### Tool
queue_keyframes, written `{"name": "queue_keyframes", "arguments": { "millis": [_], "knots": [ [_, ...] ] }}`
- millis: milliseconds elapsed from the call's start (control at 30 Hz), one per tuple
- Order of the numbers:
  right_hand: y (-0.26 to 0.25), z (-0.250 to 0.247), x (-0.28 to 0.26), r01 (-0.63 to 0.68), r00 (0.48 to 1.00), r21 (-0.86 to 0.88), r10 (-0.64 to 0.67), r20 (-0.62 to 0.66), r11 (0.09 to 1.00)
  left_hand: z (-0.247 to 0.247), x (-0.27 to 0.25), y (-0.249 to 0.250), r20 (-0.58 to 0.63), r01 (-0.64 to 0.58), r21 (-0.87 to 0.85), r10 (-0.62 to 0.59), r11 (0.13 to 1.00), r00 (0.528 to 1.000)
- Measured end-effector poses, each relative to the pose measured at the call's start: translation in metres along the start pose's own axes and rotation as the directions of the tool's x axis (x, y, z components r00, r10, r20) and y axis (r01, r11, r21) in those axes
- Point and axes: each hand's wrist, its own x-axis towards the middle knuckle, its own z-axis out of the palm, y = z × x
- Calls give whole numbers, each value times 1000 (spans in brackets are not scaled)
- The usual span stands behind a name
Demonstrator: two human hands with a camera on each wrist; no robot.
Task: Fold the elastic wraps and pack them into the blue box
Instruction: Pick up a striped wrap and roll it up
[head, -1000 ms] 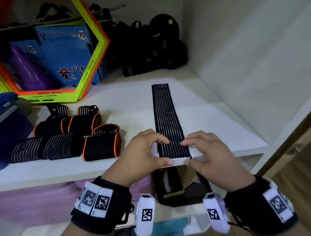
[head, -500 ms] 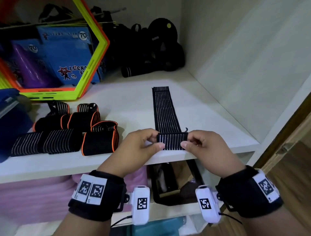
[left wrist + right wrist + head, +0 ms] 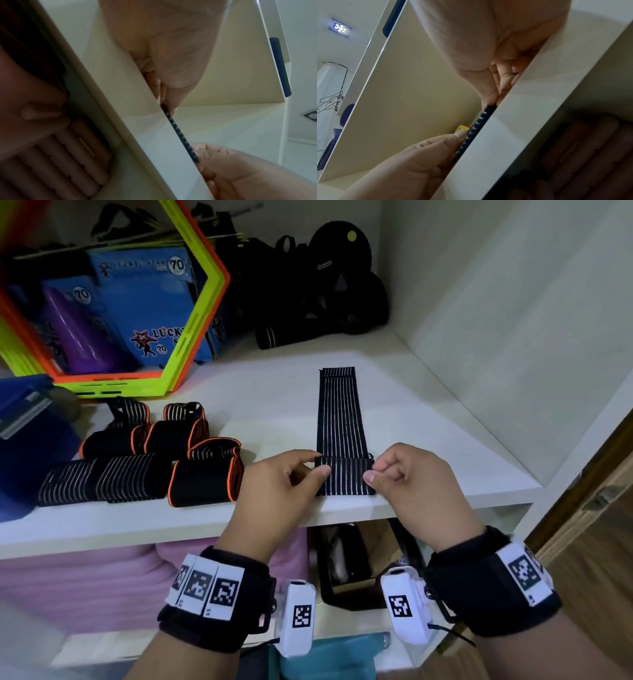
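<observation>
A black elastic wrap with thin white stripes lies flat on the white shelf, running away from me. Its near end is folded back over itself into a short flap at the shelf's front edge. My left hand pinches the flap's left side and my right hand pinches its right side. The wrist views show the fold edge-on between both thumbs. The blue box stands at the far left, partly cut off.
Folded wraps with orange trim and striped rolls lie left of my hands. Yellow and orange hexagon frames, blue packages and black gear fill the back. The cupboard wall closes the right side.
The wrap's near end has been lifted and folded back over the strip. Both hands shifted from the end at the shelf's edge to the two sides of the flap.
</observation>
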Motion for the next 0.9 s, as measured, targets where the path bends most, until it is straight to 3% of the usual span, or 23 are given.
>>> {"name": "queue_keyframes", "arguments": {
  "millis": [133, 267, 367, 500, 633, 900],
  "knots": [
    [-1, 0, -1, 8, 1000, -65, -9, -4, 998, 4, 3, -6, -29, -91, 95, 94, 991, 995],
    [0, 4, -3, 76, 997, -170, -76, 6, 983, 5, 3, -8, 9, -152, 115, 152, 982, 988],
    [1, 2, -2, 113, 994, -151, -110, 28, 982, 5, 2, -8, 51, -183, 121, 178, 976, 983],
    [1, -8, -4, 166, 978, -153, -143, 153, 974, -3, 1, -9, 153, -86, -10, 87, 996, 984],
    [5, -16, -5, 184, 956, -192, -131, 263, 964, -8, 2, -6, 245, -35, 11, 31, 999, 969],
    [7, -12, -5, 144, 986, -59, -138, 96, 988, -6, 1, -6, 145, 77, -197, -49, 977, 988]
  ]
}}
